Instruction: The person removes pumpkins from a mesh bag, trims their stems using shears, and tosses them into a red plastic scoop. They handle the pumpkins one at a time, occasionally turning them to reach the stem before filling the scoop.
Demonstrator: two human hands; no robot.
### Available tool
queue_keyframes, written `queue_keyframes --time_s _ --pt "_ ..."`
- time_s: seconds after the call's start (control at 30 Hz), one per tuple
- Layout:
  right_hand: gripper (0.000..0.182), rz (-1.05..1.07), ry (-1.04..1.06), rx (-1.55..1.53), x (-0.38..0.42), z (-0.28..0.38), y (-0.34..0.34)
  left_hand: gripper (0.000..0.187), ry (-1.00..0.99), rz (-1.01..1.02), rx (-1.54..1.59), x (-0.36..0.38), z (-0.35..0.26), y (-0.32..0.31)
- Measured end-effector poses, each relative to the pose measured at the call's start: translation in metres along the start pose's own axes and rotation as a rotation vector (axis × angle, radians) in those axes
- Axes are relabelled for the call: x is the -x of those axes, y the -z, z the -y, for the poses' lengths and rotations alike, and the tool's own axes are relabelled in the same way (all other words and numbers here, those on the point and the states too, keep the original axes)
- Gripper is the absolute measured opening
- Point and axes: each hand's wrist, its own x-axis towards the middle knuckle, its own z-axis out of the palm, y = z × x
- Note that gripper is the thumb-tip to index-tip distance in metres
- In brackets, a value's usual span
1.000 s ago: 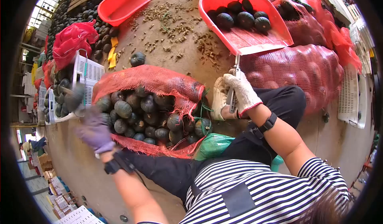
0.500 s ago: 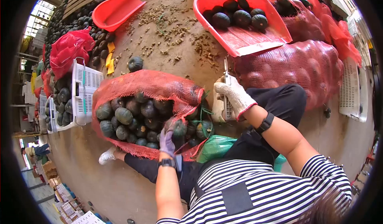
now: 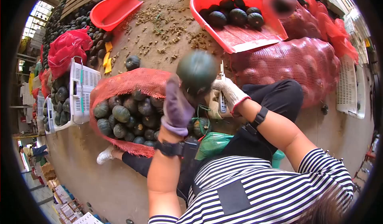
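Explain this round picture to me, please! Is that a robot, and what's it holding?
There's no robot here: those are a person's own two gloved hands. The camera is worn on the person's head and looks forward and down, so you see their arms, striped shirt and legs from above.

The left hand, in a purplish glove, holds up a dark green squash, a bit blurry. The right hand, in a whitish glove, holds a metal tool.

On the floor lies an open red mesh bag with many more squashes inside. Farther off, a red scoop holds several too, and a white crate stands to the left.
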Motion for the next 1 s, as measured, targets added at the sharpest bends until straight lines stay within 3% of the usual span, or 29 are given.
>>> queue_keyframes --time_s 0.1,0.17,0.23,0.27,0.3,0.33,0.4,0.43,0.47,0.57,0.63,0.7,0.73,0.77,0.83,0.87,0.9,0.93,0.97,1.0 --pt "0.027 -0.101 0.034 -0.073 0.003 0.003 0.003 0.056 -0.249 0.117 0.124 -0.013 -0.046 -0.032" --pt "0.02 -0.041 0.05 -0.021 -0.008 0.0 0.017 0.058 -0.314 0.022 0.069 -0.002 -0.063 0.027" --pt "0.018 -0.005 0.072 -0.018 -0.009 0.005 0.016 0.039 -0.15 -0.409 -0.027 0.016 -0.057 0.111" --pt "0.018 -0.001 0.082 -0.04 0.001 0.016 0.003 0.041 -0.018 -0.583 -0.131 0.026 -0.047 0.15" --pt "0.019 0.006 0.089 -0.058 0.007 0.02 -0.006 0.043 0.134 -0.688 -0.283 0.042 -0.028 0.181" --pt "0.04 -0.121 0.065 0.079 0.0 0.011 -0.006 0.046 0.276 -0.698 -0.5 0.06 -0.006 0.205" --pt "0.052 -0.12 0.004 0.218 -0.005 -0.001 -0.006 0.054 0.563 -0.633 -1.013 0.098 0.051 0.233" --pt "0.059 -0.124 -0.022 0.287 -0.006 -0.002 -0.006 0.079 0.524 -0.697 -1.432 0.121 0.105 0.278" --pt "0.075 -0.106 -0.066 0.334 -0.005 -0.001 -0.005 0.089 0.733 -0.517 -1.927 0.113 0.092 0.216" --pt "0.079 -0.15 -0.074 0.418 -0.015 -0.01 0.008 0.092 0.734 -0.514 -2.122 0.108 0.121 0.233" --pt "0.081 -0.157 -0.087 0.457 -0.013 -0.009 0.012 0.089 0.824 -0.476 -2.019 0.103 0.105 0.234" --pt "0.062 -0.207 -0.008 0.442 -0.019 -0.007 0.012 0.081 0.794 -0.449 -1.826 0.105 0.083 0.235" --pt "0.041 -0.26 0.066 0.405 -0.023 -0.016 0.011 0.083 0.765 -0.37 -1.644 0.118 0.07 0.222" --pt "0.034 -0.257 0.087 0.384 -0.022 -0.015 0.009 0.085 0.735 -0.296 -1.464 0.131 0.052 0.206" --pt "0.021 -0.249 0.128 0.342 -0.019 -0.012 0.005 0.084 0.764 -0.152 -1.478 0.144 0.021 0.197" --pt "0.021 -0.228 0.142 0.33 -0.019 -0.012 0.003 0.065 0.764 -0.109 -1.252 0.14 -0.008 0.191" --pt "0.021 -0.204 0.128 0.275 -0.01 -0.005 -0.005 0.04 0.513 -0.083 -1.109 0.125 -0.054 0.139" --pt "0.021 -0.182 0.113 0.219 -0.001 0.002 -0.014 0.025 0.557 0.017 -1.029 0.106 -0.095 0.137" --pt "0.018 -0.101 0.044 0.165 0.011 0.015 -0.021 0.032 0.407 -0.133 -1.147 0.101 -0.13 0.127" --pt "0.017 -0.066 0.027 0.164 0.019 0.023 -0.026 0.042 0.296 -0.254 -0.76 0.103 -0.156 0.129"
